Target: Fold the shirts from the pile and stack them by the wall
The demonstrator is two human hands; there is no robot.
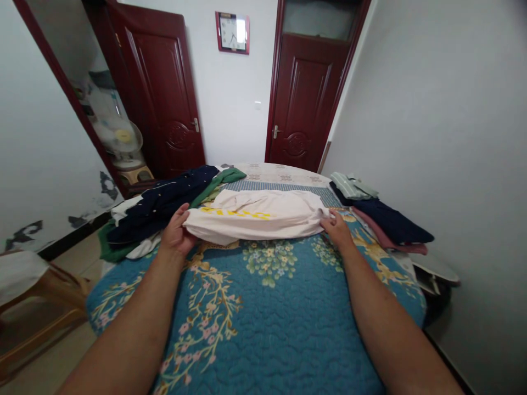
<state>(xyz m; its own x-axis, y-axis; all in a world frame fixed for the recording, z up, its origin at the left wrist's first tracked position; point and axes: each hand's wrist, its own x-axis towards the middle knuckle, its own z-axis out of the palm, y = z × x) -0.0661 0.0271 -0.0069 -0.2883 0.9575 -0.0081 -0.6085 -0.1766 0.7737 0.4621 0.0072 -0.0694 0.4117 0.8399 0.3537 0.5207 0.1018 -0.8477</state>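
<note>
A white garment [263, 222] with yellow printing lies across the blue floral quilted cover [280, 307], its near part raised in a long fold. My left hand [178, 230] grips the garment's left end, fingers closed round the fabric. At the right end, my right hand [338, 227] pinches the cloth between thumb and fingers. The garment's far part rests flat on the cover.
Loose dark blue, green and white clothes [164, 203] are heaped at the left. Folded clothes [391, 219] are stacked at the right edge. A stool [45, 285] stands at the lower left, a fan [123, 136] beyond it.
</note>
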